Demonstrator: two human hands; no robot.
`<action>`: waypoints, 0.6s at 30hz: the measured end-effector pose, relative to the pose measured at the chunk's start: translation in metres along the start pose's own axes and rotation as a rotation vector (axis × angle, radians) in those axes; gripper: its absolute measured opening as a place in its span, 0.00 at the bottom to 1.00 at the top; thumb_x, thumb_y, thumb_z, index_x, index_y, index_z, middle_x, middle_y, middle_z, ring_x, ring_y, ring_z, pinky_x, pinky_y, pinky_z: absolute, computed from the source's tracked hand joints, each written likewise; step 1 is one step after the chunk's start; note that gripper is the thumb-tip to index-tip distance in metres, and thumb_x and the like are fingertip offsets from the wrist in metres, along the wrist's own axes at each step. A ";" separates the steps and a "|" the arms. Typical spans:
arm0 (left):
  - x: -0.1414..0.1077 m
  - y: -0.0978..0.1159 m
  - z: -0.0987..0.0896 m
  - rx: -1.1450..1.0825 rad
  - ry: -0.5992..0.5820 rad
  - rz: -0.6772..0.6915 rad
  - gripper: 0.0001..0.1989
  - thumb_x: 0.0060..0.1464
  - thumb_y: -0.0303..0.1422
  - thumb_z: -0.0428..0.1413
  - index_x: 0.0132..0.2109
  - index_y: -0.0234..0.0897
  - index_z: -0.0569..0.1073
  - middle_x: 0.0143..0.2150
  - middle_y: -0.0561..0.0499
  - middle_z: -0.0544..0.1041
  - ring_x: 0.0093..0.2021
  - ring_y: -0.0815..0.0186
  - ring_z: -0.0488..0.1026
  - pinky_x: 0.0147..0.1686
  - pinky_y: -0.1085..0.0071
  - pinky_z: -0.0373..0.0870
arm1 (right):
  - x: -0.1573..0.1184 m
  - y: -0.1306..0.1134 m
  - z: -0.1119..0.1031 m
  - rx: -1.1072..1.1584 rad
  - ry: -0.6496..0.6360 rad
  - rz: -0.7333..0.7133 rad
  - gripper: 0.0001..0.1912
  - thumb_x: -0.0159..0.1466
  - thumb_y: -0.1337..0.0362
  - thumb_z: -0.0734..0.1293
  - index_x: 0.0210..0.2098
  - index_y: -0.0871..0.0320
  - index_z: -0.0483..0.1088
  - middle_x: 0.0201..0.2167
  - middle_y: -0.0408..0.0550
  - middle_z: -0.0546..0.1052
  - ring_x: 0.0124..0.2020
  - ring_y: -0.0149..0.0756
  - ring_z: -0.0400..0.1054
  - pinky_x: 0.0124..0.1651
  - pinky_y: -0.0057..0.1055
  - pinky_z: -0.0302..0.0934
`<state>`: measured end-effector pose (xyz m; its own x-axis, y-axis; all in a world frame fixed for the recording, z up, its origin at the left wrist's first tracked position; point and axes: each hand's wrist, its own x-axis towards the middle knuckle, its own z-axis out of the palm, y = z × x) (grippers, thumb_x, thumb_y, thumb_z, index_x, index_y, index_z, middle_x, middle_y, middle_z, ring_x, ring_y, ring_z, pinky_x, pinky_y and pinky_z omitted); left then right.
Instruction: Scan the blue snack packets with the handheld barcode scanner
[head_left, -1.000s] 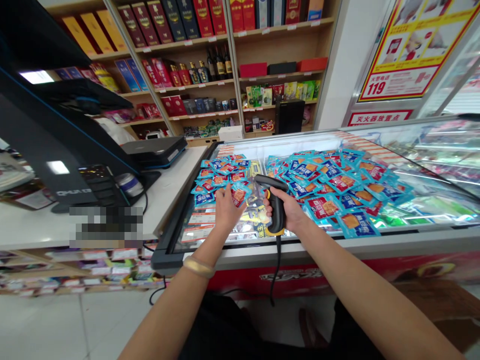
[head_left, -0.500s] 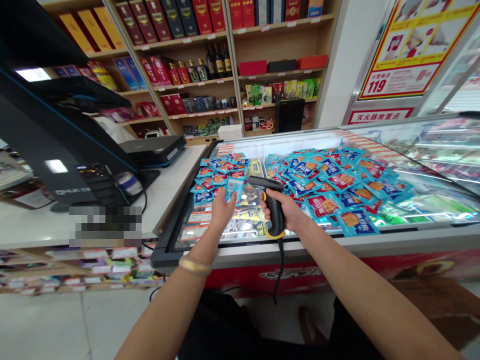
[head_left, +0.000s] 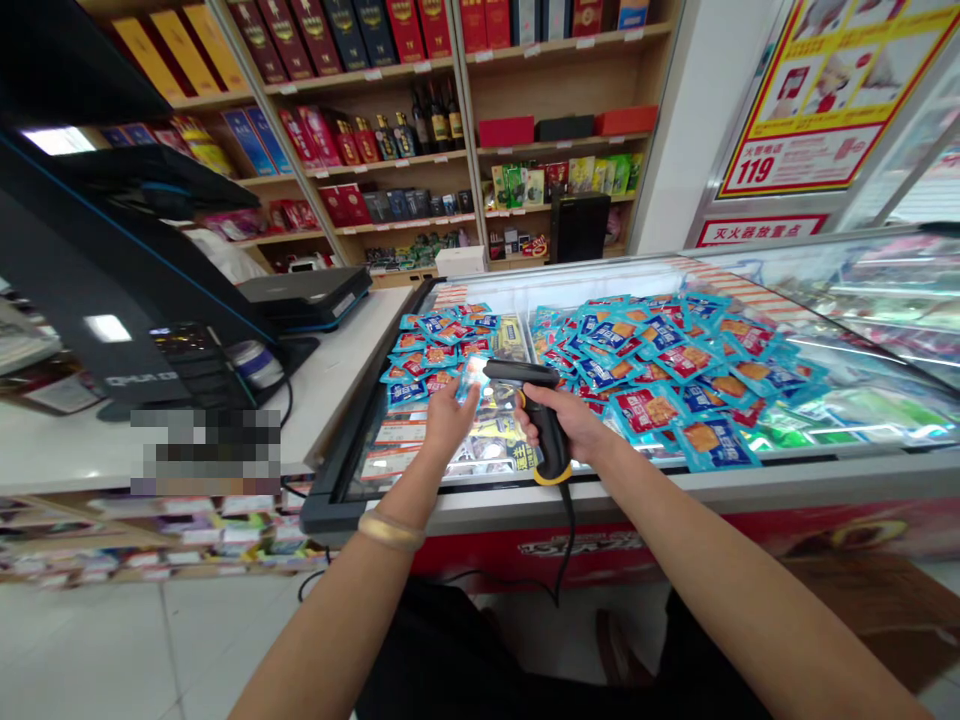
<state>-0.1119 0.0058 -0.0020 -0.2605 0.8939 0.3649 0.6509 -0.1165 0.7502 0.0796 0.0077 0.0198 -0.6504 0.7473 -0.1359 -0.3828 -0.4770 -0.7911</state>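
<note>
- Blue foil sachet (head_left: 471,378): pinched upright in the left hand (head_left: 448,420), above the near left of the chest freezer (head_left: 352,505); probably light, soft and slippery, best held by its sealed edge.
- Black barcode scanner (head_left: 541,420): right hand (head_left: 571,420) closed around the handle, head aimed left toward the sachet.
- Matching blue sachets (head_left: 675,360): heaped loosely inside the freezer, towards the right.

Barcode scanner (head_left: 544,420): matt black plastic. Snack sachet (head_left: 471,378): glossy plastic film, same as the pile at 12 o'clock. Freezer lid (head_left: 885,300) at 2 o'clock: smooth reflective glass. Shelf (head_left: 555,142) at 12 o'clock: smooth pale wood. Table (head_left: 330,370) at 10 o'clock: glossy white. Bangle (head_left: 386,531) at 7 o'clock: polished gold-tone metal.
</note>
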 end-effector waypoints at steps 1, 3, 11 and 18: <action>0.000 0.000 0.000 0.001 0.003 0.001 0.13 0.54 0.40 0.51 0.34 0.35 0.74 0.18 0.56 0.67 0.19 0.69 0.64 0.24 0.73 0.61 | 0.001 0.000 0.000 0.009 -0.002 -0.002 0.13 0.56 0.57 0.70 0.30 0.60 0.69 0.21 0.41 0.70 0.18 0.25 0.61 0.20 0.23 0.60; -0.001 0.001 -0.002 -0.012 0.014 0.020 0.14 0.55 0.40 0.50 0.36 0.35 0.75 0.20 0.55 0.69 0.22 0.67 0.66 0.26 0.73 0.63 | 0.001 0.000 0.000 0.038 0.003 -0.007 0.13 0.56 0.57 0.70 0.31 0.60 0.69 0.21 0.41 0.70 0.18 0.25 0.61 0.20 0.22 0.60; 0.010 0.030 0.013 -0.085 0.054 0.274 0.26 0.64 0.47 0.39 0.56 0.37 0.69 0.42 0.45 0.75 0.44 0.61 0.72 0.47 0.65 0.68 | -0.019 -0.028 -0.018 0.261 0.071 -0.126 0.12 0.59 0.57 0.68 0.30 0.60 0.68 0.21 0.42 0.69 0.18 0.23 0.59 0.20 0.21 0.58; 0.034 0.113 0.078 0.106 -0.115 0.548 0.28 0.65 0.46 0.39 0.64 0.35 0.61 0.50 0.39 0.70 0.52 0.59 0.67 0.55 0.62 0.62 | -0.056 -0.070 -0.062 0.318 0.221 -0.326 0.11 0.60 0.58 0.66 0.31 0.59 0.67 0.21 0.41 0.67 0.18 0.24 0.58 0.19 0.20 0.59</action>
<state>0.0083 0.0565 0.0522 0.2104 0.7573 0.6182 0.7388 -0.5373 0.4068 0.1829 0.0280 0.0459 -0.3223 0.9446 -0.0621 -0.7463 -0.2940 -0.5972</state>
